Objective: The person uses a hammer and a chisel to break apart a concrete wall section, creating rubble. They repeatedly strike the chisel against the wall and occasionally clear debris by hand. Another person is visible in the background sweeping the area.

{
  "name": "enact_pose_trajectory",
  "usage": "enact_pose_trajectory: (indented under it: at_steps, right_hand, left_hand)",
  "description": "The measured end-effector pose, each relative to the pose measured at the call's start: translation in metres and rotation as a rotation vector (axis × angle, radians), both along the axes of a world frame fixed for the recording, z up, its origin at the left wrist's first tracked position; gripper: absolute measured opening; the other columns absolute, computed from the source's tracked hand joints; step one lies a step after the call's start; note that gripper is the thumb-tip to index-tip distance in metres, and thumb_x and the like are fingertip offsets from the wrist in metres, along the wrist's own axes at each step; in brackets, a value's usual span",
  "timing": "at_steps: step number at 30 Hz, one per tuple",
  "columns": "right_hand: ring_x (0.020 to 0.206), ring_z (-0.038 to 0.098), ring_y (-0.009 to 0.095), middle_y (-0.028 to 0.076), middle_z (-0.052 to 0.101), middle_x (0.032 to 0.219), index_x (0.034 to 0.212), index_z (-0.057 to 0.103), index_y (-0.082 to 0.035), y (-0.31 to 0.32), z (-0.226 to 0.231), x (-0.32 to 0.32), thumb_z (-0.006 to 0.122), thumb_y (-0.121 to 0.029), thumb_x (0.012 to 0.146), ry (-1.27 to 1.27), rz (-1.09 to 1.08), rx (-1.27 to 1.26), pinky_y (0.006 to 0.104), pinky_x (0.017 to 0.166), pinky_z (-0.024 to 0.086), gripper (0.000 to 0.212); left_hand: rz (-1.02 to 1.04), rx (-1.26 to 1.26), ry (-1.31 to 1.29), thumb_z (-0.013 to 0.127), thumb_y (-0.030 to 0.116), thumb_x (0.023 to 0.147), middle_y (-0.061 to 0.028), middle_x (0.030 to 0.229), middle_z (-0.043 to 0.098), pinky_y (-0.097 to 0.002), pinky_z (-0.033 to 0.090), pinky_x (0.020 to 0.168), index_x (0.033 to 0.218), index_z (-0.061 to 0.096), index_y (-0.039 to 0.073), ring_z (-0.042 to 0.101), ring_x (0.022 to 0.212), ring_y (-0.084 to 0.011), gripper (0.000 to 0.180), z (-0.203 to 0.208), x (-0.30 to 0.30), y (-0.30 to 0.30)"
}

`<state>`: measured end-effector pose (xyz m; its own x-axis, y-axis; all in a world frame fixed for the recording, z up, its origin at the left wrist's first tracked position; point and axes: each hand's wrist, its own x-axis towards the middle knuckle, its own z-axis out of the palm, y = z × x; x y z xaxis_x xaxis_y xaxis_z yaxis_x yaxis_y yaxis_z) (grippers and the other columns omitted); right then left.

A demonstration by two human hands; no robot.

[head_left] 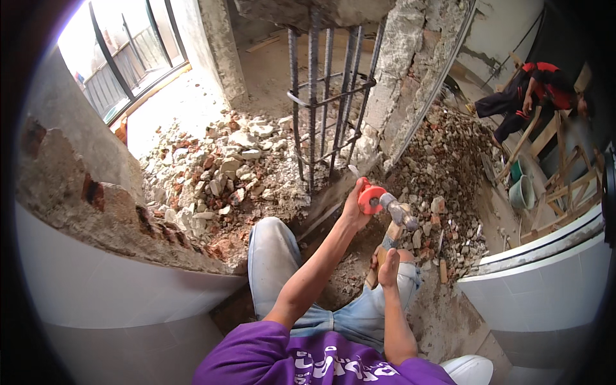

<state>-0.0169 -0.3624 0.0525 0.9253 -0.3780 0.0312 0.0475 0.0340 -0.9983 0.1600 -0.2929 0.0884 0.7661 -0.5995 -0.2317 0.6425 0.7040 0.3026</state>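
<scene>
My left hand (355,208) is wrapped round a chisel with a red round hand guard (366,202), its pale tip pointing away from me, toward the foot of the exposed rebar cage (312,109). My right hand (387,268) grips the wooden handle of a hammer (401,215). The hammer's worn grey head is at the guard end of the chisel; whether they touch I cannot tell. Steel bars and tie rings of the cage stand bare between broken concrete above and the rubble floor. Both hands are over my bent knees, in front of the cage.
Broken brick and concrete lie heaped to the left (224,167) and right (452,154) of the cage. A rough broken wall edge (122,212) runs along the left. At the far right, a person in red and black (545,90) bends near timber pieces (571,186) and a bucket (521,192).
</scene>
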Motion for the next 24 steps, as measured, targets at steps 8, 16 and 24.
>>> enact_pose_trajectory:
  at_steps: [8, 16, 24]
  right_hand:
    - [0.049, 0.049, 0.014, 0.005, 0.047, 0.056, 0.075, 0.046, -0.002, 0.033, -0.029, -0.092, 0.036, -0.061, 0.09, 0.032, 0.026, 0.301, 0.0262, 0.047, 0.042, 0.062]
    - [0.052, 0.05, 0.015, 0.006, 0.048, 0.057, 0.079, 0.047, -0.001, 0.046, -0.036, -0.109, 0.038, -0.058, 0.091, 0.072, 0.119, 0.418, 0.0277, 0.05, 0.043, 0.058]
    - [0.063, 0.053, 0.016, 0.006, 0.049, 0.064, 0.082, 0.047, -0.002, 0.047, -0.028, -0.12, 0.031, -0.066, 0.088, 0.015, 0.153, 0.466, 0.028, 0.063, 0.044, 0.066]
  left_hand:
    - [0.139, 0.246, -0.034, 0.05, 0.031, 0.093, -0.0027, 0.09, 0.056, -0.0293, 0.048, 0.072, 0.104, 0.05, 0.008, 0.056, 0.081, -0.0128, 0.026, -0.022, -0.055, 0.048]
    - [0.315, 0.016, 0.0, 0.045, 0.038, 0.095, -0.0001, 0.088, 0.056, -0.039, 0.049, 0.074, 0.093, 0.05, 0.016, 0.056, 0.081, -0.0167, 0.023, -0.05, 0.057, 0.063]
    - [-0.02, 0.08, 0.259, 0.042, 0.033, 0.096, -0.0015, 0.081, 0.058, -0.0333, 0.05, 0.068, 0.087, 0.053, 0.016, 0.058, 0.075, -0.0147, 0.023, -0.081, -0.065, 0.069]
